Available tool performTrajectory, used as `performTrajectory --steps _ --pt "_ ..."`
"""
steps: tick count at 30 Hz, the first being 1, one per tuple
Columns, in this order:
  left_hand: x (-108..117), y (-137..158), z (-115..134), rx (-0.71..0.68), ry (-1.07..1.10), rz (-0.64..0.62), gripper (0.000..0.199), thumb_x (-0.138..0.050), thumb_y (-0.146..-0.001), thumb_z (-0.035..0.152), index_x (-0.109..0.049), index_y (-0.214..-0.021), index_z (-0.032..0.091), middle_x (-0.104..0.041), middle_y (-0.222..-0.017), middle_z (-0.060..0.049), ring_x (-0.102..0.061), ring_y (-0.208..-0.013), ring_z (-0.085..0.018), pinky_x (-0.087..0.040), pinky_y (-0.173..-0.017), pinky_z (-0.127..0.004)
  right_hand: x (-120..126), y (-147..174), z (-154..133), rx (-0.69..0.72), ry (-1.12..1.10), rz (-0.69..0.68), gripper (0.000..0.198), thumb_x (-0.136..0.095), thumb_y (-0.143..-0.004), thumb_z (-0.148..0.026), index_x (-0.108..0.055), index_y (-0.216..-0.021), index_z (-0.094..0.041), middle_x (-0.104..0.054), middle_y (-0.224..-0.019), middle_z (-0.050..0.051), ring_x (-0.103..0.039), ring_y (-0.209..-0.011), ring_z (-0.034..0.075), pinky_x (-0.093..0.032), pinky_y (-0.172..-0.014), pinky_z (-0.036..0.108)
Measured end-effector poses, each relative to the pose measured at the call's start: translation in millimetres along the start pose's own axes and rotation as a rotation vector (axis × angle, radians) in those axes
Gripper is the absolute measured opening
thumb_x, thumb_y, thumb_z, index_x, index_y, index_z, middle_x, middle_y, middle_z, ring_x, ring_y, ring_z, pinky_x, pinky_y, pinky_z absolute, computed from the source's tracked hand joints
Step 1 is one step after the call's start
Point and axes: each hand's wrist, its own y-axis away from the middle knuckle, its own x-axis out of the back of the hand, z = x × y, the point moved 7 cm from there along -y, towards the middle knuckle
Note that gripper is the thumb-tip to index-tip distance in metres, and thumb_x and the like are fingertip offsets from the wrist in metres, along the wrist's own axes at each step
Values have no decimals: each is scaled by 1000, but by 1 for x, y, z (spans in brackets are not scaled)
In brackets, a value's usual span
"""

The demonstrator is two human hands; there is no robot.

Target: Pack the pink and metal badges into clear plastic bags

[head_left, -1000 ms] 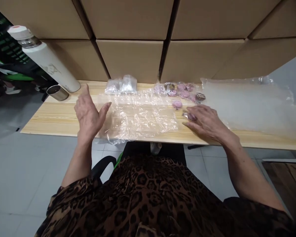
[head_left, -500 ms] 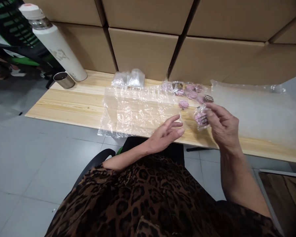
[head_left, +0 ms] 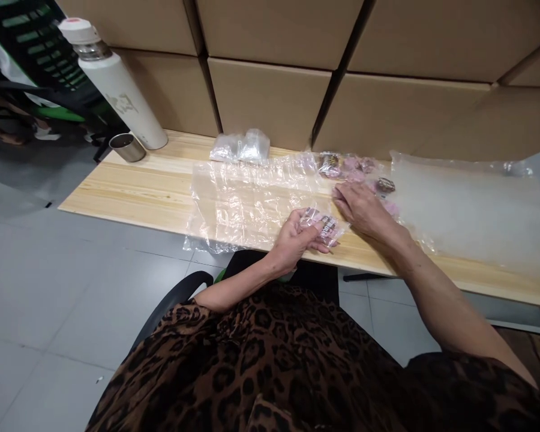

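My left hand [head_left: 294, 240] is closed on a small clear packet [head_left: 323, 228] with pink contents and dark printing, just above the front edge of the wooden table. Beyond it and to the right, my right hand [head_left: 360, 207] reaches down to the tabletop with its fingers curled together; whatever lies under the fingertips is hidden. Behind the right hand are several small pink and brown pieces [head_left: 328, 165] in clear wrapping. A large clear plastic sheet or bag [head_left: 238, 204] lies flat to the left of both hands, its front edge hanging over the table.
A stack of cardboard boxes [head_left: 270, 102] walls off the back of the table [head_left: 117, 186]. At the left stand a white bottle [head_left: 121, 96] and a metal cup [head_left: 128, 148]. Small clear bags [head_left: 240, 146] sit at the back, and large translucent bags [head_left: 472, 210] cover the right side.
The packet has passed from my right hand to my left, which has closed on it. My right hand has moved left to the tabletop, over the spot where a loose pink piece lay.
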Motion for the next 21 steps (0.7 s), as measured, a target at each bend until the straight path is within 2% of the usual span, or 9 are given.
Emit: performTrajectory --steps 3,6,9,11,14,15,18,19,21 --pt "2 3 7 -27 -23 -5 62 -85 -86 57 -50 -121 20 -75 -111 -8 -79 -80 -15 -62 -68 -25 4 5 10 -69 -14 78 38 -40 -109 -41 -68 -116 -17 -75 -115 21 -69 -112 35 -54 -108 62" --pt "6 2 15 -82 -53 3 64 -81 -90 59 -48 -129 22 -74 -117 -9 -80 -84 -17 -64 -72 -28 31 21 19 -253 -143 250 32 -52 -107 -47 -66 -121 -22 -77 -108 14 -72 -89 30 -61 -87 55" --pt "8 0 19 -131 -96 4 69 -76 -93 62 -44 -140 24 -72 -123 -11 -80 -89 -18 -65 -77 -31 59 40 2 -309 -613 416 27 -73 -98 -47 -67 -117 -29 -79 -102 6 -70 -72 21 -60 -68 41" --pt "6 -1 20 -150 -131 -6 72 -75 -94 64 -43 -146 25 -70 -127 -13 -79 -90 -18 -65 -78 -32 63 44 -25 -278 -876 361 23 -85 -90 -43 -74 -105 -28 -80 -97 4 -67 -66 17 -55 -58 34" --pt "2 -1 19 -164 -204 -22 74 -73 -94 65 -46 -151 27 -69 -132 -13 -75 -84 -16 -65 -77 -32 64 44 -62 -254 -823 253 17 -83 -93 -42 -82 -95 -26 -78 -86 2 -60 -62 13 -49 -55 30" --pt "2 -1 19 -171 -225 -19 74 -72 -95 66 -46 -152 28 -69 -131 -12 -73 -81 -14 -65 -76 -32 68 45 -67 -251 -798 304 16 -83 -94 -42 -83 -93 -26 -78 -84 2 -59 -62 13 -48 -55 30" --pt "8 -1 21 -200 -258 38 74 -72 -95 66 -45 -152 27 -72 -121 -11 -68 -69 -11 -62 -70 -31 90 55 -65 -235 -863 617 13 -86 -92 -36 -82 -86 -24 -78 -83 2 -56 -56 12 -42 -48 29" --pt "11 -1 22 -206 -264 59 72 -72 -95 65 -46 -149 26 -73 -118 -10 -65 -64 -10 -60 -67 -30 95 57 -63 -226 -885 652 12 -87 -91 -34 -82 -85 -24 -79 -84 3 -57 -56 12 -41 -46 29" --pt "14 -3 22 -203 -267 64 65 -74 -94 65 -50 -139 24 -75 -114 -9 -61 -59 -8 -57 -62 -29 95 55 -67 -183 -864 504 10 -88 -89 -33 -84 -90 -25 -81 -88 3 -64 -60 13 -44 -47 28"
